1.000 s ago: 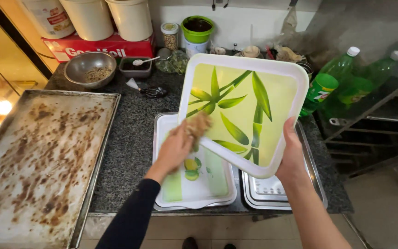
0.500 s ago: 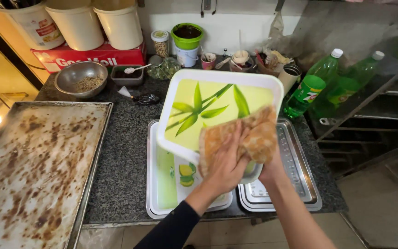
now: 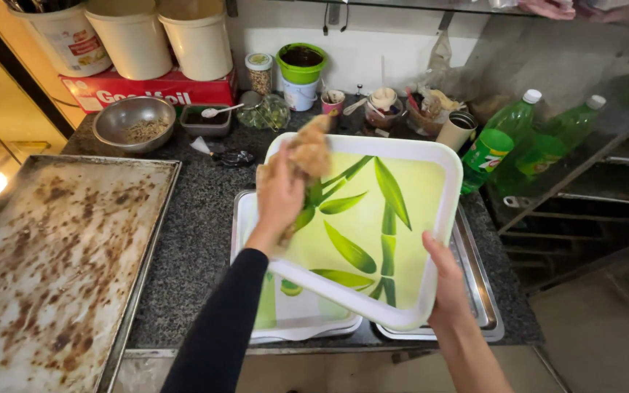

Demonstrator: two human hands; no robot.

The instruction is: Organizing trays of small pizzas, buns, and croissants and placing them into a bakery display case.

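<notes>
Head view: looking down at a dark granite counter (image 3: 198, 240), two hands busy on one tray.
Tray: white plastic tray (image 3: 373, 233) with a green leaf print, held tilted above the counter, printed face up toward the camera.
Change: half a second ago the cloth was low on the tray's near-right part; now it sits at the far-left corner, and the tray has swung a bit, so the wiping has crossed the whole face.
Meaning: judging by that sweep, most of the surface has been covered.
Long axis: runs from near-right to far-left, the far-left corner pointing at the jars by the wall.
Left hand: left hand (image 3: 279, 196), fingers closed around a crumpled tan cloth (image 3: 309, 151), pressing it on the tray's far-left corner.
Right hand: right hand (image 3: 447, 280), fingers wrapped on the tray's near-right rim, thumb on top.
Underneath: a second white tray (image 3: 285, 320) and a steel tray (image 3: 475, 291) lie flat below.
Further out: big stained baking sheet (image 3: 52, 255) to the left, steel bowl (image 3: 134, 122) and green bottles (image 3: 518, 138) at the back.
</notes>
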